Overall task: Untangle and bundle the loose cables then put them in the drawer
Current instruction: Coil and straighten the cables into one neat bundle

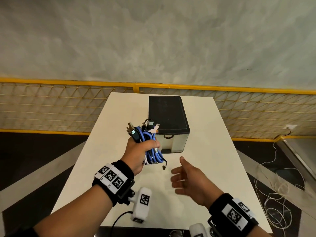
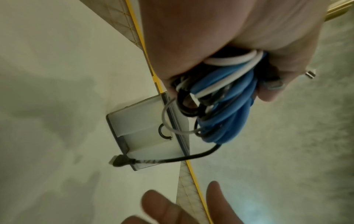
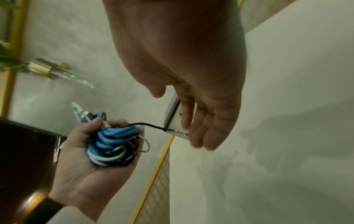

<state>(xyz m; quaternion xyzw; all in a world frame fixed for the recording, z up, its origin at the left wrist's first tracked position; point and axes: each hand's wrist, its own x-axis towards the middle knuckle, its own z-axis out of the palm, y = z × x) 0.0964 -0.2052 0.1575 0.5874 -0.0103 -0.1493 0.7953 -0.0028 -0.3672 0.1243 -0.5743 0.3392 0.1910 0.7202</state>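
My left hand (image 1: 142, 149) grips a coiled bundle of blue, white and black cables (image 1: 150, 142) above the white table (image 1: 213, 151). Several plugs stick out above the fist, and a black plug end dangles below. In the left wrist view the cable bundle (image 2: 226, 106) fills the fist, with a black lead hanging loose. The cable bundle (image 3: 113, 145) lies in the left palm in the right wrist view. My right hand (image 1: 184, 178) hovers open and holds nothing, near and right of the bundle. A small drawer unit (image 1: 169, 117) with a black top and a closed translucent drawer stands just behind the left hand.
A yellow mesh fence (image 1: 68, 106) runs behind the table. Loose white cord (image 1: 273, 202) lies on the dark floor at the right. The table's front edge is near my wrists.
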